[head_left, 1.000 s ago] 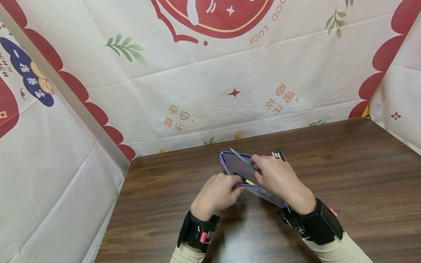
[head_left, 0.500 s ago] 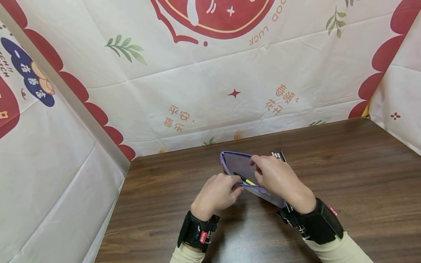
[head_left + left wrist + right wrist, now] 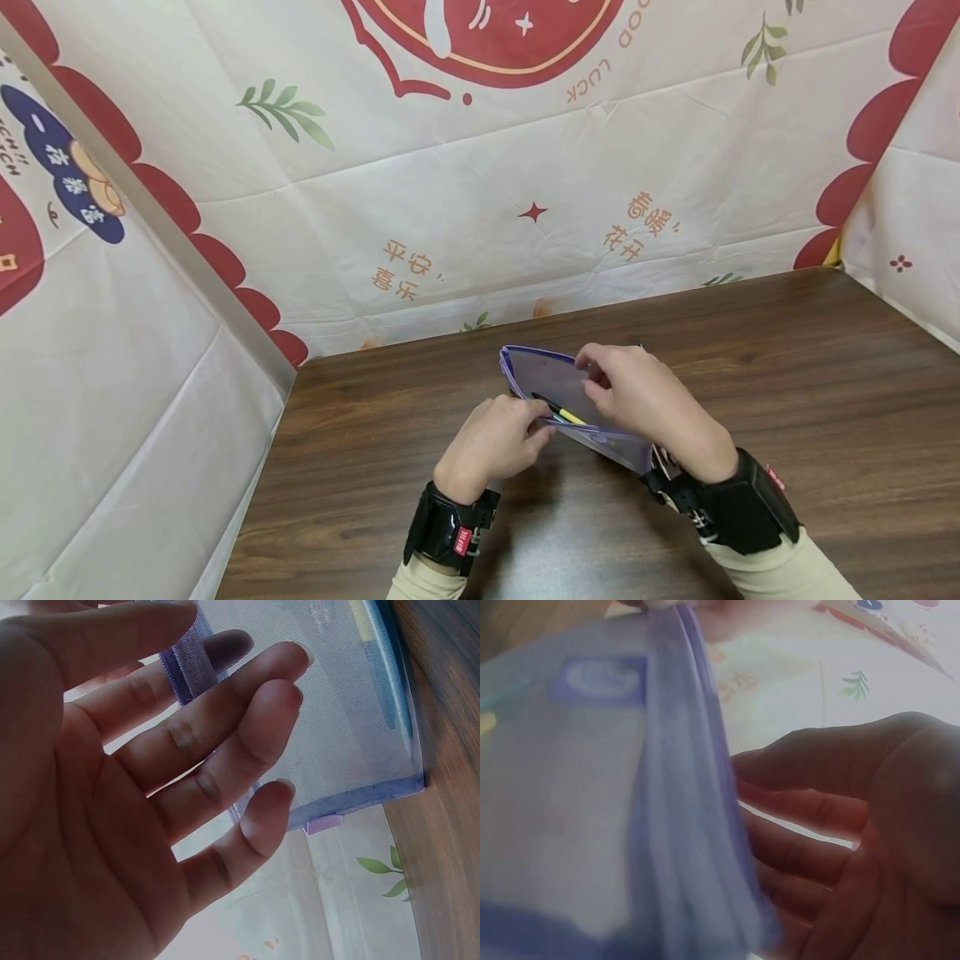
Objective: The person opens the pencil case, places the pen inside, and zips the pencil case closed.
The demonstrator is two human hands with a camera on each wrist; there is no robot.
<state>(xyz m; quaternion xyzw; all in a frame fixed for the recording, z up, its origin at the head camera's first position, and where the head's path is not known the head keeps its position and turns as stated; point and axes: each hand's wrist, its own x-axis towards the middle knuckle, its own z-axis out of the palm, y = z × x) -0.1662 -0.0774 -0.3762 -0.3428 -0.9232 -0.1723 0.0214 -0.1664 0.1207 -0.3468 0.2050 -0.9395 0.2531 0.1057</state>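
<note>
A purple-edged mesh pencil case (image 3: 546,372) stands on the table with its zipped mouth spread apart. Inside it a black and yellow pen (image 3: 567,415) shows. My left hand (image 3: 492,443) pinches the case's near rim between thumb and index finger; in the left wrist view its other fingers (image 3: 259,739) lie loosely in front of the mesh. At the right part of the mouth is my right hand (image 3: 651,400), with nothing visible between its thumb and fingers. Through the mesh in the left wrist view, a blue pencil-like stick (image 3: 390,667) lies along the bottom.
The brown wood-grain table (image 3: 360,467) extends on both sides of the case. Behind it hangs a white printed cloth (image 3: 450,192), and another cloth panel (image 3: 150,400) stands along the left. A small dark tip (image 3: 642,346) peeks out behind my right hand.
A teal pencil was pinched in my right hand a second ago, then left its fingers over the case. The right hand has since shifted slightly right. My left hand keeps its place.
</note>
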